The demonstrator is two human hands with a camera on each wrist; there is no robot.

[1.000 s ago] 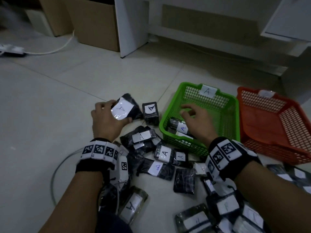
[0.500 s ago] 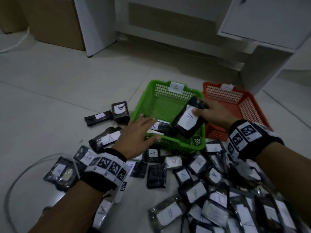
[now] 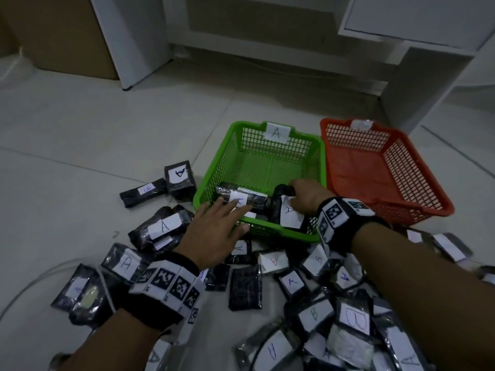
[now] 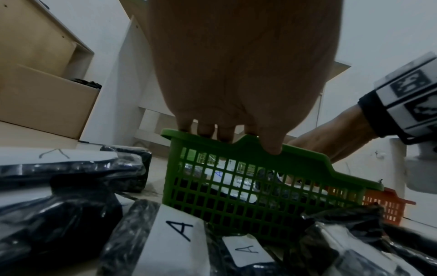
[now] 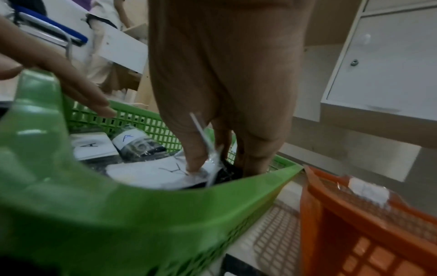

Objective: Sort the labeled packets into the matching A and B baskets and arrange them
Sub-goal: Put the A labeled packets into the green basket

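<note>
Head view: right hand (image 3: pixel 305 198) pinches an A packet (image 3: pixel 286 212) into the green A basket (image 3: pixel 308 236), near right corner. Left hand (image 3: pixel 214 231) rests flat-fingered on the near rim, so the light basket might tip or the packet land crooked.

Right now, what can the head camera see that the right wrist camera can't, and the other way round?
Only the head view shows the loose packets on the floor, like the B packet, and the A tag on the green basket. Only the right wrist view shows the right hand's fingers gripping the A packet close up. Both show the green basket, the orange basket, and both hands.
</note>
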